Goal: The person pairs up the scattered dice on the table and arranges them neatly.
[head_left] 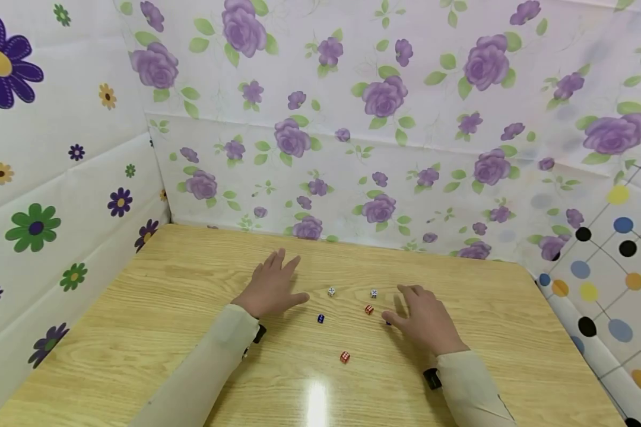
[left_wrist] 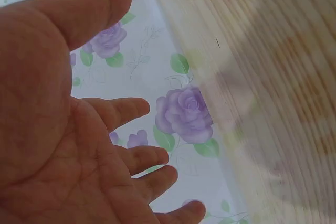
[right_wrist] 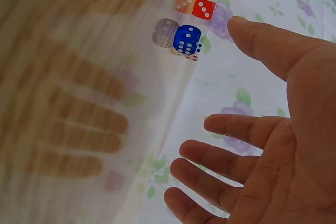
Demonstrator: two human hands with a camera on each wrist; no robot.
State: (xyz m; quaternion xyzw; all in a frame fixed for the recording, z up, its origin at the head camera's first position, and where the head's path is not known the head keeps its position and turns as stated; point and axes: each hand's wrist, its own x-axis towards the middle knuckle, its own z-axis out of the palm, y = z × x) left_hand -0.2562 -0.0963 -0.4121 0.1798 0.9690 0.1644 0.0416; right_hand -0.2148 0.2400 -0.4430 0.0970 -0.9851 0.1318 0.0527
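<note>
Both forearms reach over the table (head_left: 139,332) towards its far edge, in pale long sleeves (head_left: 208,362) that end at the wrists. A dark band (head_left: 260,334) shows at the left wrist, a dark unit (head_left: 432,378) below the right. The left hand (head_left: 271,287) is on the left edge's side of the middle, fingers spread towards the far edge, thumb stretched out towards the right edge. The right hand (head_left: 426,317), on the right edge's side, angles its slightly bent fingers towards the far left corner, thumb pointing at the left edge. Both hands hold nothing; the wrist views show their palms, fingers apart.
</note>
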